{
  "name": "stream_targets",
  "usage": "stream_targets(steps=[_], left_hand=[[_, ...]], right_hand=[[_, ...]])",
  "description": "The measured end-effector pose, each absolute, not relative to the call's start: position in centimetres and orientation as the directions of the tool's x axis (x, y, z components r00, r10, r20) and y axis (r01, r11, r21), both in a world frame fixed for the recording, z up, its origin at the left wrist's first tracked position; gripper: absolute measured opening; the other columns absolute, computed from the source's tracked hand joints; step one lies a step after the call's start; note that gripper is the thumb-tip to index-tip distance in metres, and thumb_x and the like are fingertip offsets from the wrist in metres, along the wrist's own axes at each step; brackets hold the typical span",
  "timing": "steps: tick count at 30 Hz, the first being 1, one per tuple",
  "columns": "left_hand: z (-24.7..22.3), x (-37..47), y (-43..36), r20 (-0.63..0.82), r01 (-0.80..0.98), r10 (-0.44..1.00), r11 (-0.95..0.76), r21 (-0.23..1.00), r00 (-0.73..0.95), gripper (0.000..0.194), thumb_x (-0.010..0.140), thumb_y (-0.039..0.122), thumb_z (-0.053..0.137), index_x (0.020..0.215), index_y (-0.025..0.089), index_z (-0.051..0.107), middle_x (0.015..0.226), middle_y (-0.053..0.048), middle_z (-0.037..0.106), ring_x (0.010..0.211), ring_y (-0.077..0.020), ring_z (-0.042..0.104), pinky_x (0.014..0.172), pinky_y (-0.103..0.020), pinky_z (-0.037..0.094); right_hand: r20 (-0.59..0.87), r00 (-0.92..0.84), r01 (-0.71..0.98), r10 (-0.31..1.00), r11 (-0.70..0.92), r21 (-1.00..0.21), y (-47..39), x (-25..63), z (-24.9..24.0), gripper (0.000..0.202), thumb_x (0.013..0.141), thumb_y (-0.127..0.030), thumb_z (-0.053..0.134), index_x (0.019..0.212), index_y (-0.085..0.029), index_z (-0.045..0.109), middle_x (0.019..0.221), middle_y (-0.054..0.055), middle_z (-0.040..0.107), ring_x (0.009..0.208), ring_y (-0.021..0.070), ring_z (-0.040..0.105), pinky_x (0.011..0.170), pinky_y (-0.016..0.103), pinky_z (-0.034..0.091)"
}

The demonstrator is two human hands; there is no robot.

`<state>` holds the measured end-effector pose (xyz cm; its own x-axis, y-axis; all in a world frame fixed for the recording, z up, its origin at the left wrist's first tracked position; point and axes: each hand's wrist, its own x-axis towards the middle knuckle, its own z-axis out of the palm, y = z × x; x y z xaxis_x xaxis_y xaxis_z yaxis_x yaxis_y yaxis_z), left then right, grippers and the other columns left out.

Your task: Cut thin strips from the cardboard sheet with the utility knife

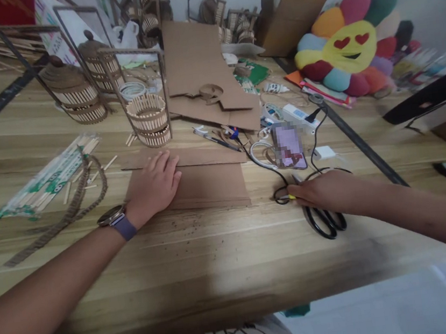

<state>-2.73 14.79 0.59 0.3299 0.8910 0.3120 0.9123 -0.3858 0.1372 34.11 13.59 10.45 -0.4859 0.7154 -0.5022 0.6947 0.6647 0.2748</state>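
Note:
My left hand [155,185] lies flat with its fingers spread on a piece of brown cardboard [212,184], a watch on its wrist. A narrower cardboard strip [205,155] runs along the far edge of that piece. My right hand [324,192] is at the right beside black-handled scissors [321,222], its fingers closed around a small item with a yellow part [290,196]. What that item is cannot be made out. The scissors lie partly under this hand. A black cable [276,174] loops beside its fingertips.
Behind the cardboard stands an open stick basket [150,123]; two lidded ones [75,93] are farther left. Packaged sticks [53,177] and a curled cardboard strip [77,204] lie left. A phone [288,145], a power strip [300,117] and a flower cushion [349,48] are at the right.

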Motion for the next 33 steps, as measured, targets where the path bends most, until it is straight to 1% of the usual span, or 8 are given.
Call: stream_targets(steps=[3, 7, 11, 14, 19, 23, 26, 33], left_hand=[[0.5, -2.6, 14.7, 0.313, 0.911, 0.890, -0.388, 0.138, 0.332, 0.047, 0.099, 0.031, 0.030, 0.132, 0.005, 0.051, 0.143, -0.025, 0.047, 0.136, -0.0367, 0.039, 0.111, -0.056, 0.033], [0.8, -3.1, 15.2, 0.297, 0.900, 0.881, -0.419, 0.124, 0.369, 0.049, 0.099, 0.031, 0.030, 0.134, 0.003, 0.051, 0.141, -0.026, 0.048, 0.133, -0.0367, 0.042, 0.109, -0.054, 0.036], [1.1, -4.8, 16.3, 0.258, 0.858, 0.847, -0.502, 0.105, 0.464, 0.045, 0.099, 0.031, 0.035, 0.133, 0.010, 0.055, 0.138, -0.018, 0.055, 0.129, -0.0312, 0.048, 0.109, -0.048, 0.039], [1.2, -5.9, 16.6, 0.253, 0.825, 0.817, -0.556, 0.105, 0.518, 0.044, 0.100, 0.031, 0.033, 0.134, 0.013, 0.054, 0.140, -0.014, 0.054, 0.130, -0.0283, 0.047, 0.110, -0.045, 0.038], [1.1, -5.9, 16.1, 0.286, 0.811, 0.801, -0.574, 0.115, 0.527, 0.045, 0.102, 0.030, 0.030, 0.135, 0.010, 0.053, 0.140, -0.016, 0.053, 0.131, -0.0286, 0.045, 0.110, -0.045, 0.037], [1.2, -5.6, 15.9, 0.299, 0.810, 0.799, -0.575, 0.120, 0.522, 0.044, 0.102, 0.028, 0.030, 0.133, 0.009, 0.054, 0.139, -0.017, 0.054, 0.129, -0.0294, 0.046, 0.109, -0.046, 0.039], [1.2, -5.6, 15.9, 0.310, 0.808, 0.794, -0.578, 0.114, 0.523, 0.043, 0.102, 0.027, 0.031, 0.132, 0.008, 0.055, 0.139, -0.018, 0.054, 0.129, -0.0302, 0.046, 0.108, -0.047, 0.039], [1.1, -5.6, 15.9, 0.317, 0.810, 0.792, -0.577, 0.108, 0.522, 0.041, 0.101, 0.025, 0.034, 0.131, 0.009, 0.056, 0.139, -0.018, 0.054, 0.128, -0.0309, 0.047, 0.106, -0.048, 0.041]], right_hand=[[-0.476, -0.490, 0.712, 0.731, 0.650, 0.265, 13.1, 32.9, 10.7, 0.023, 0.100, -0.033, 0.042, 0.097, -0.020, 0.060, 0.079, 0.007, 0.072, 0.060, 0.0208, 0.064, 0.049, 0.029, 0.017], [-0.409, -0.581, 0.706, 0.703, 0.686, 0.176, 12.5, 28.2, 10.6, 0.023, 0.102, -0.034, 0.039, 0.101, -0.020, 0.056, 0.086, 0.007, 0.073, 0.067, 0.0202, 0.067, 0.049, 0.028, 0.021], [-0.347, -0.663, 0.674, 0.663, 0.731, 0.108, 12.5, 23.4, 10.0, 0.022, 0.101, -0.034, 0.041, 0.110, -0.018, 0.055, 0.097, 0.007, 0.073, 0.071, 0.0192, 0.068, 0.047, 0.028, 0.019], [-0.304, -0.696, 0.664, 0.650, 0.744, 0.070, 13.2, 20.3, 9.5, 0.024, 0.101, -0.035, 0.043, 0.110, -0.017, 0.056, 0.093, 0.006, 0.074, 0.072, 0.0188, 0.068, 0.048, 0.027, 0.022], [-0.285, -0.730, 0.630, 0.622, 0.773, 0.074, 14.1, 15.9, 8.4, 0.028, 0.100, -0.037, 0.043, 0.110, -0.017, 0.061, 0.091, 0.008, 0.075, 0.074, 0.0218, 0.070, 0.049, 0.026, 0.027], [-0.250, -0.765, 0.591, 0.593, 0.801, 0.094, 14.3, 14.1, 7.4, 0.032, 0.100, -0.039, 0.042, 0.112, -0.017, 0.062, 0.086, 0.008, 0.075, 0.071, 0.0217, 0.069, 0.050, 0.026, 0.031], [-0.237, -0.782, 0.572, 0.577, 0.815, 0.095, 14.4, 13.8, 7.2, 0.030, 0.100, -0.038, 0.043, 0.112, -0.018, 0.063, 0.084, 0.007, 0.074, 0.068, 0.0200, 0.067, 0.050, 0.026, 0.031], [-0.258, -0.790, 0.558, 0.557, 0.826, 0.075, 14.5, 13.6, 7.5, 0.026, 0.099, -0.036, 0.046, 0.108, -0.019, 0.063, 0.086, 0.005, 0.074, 0.070, 0.0189, 0.067, 0.050, 0.026, 0.029]])
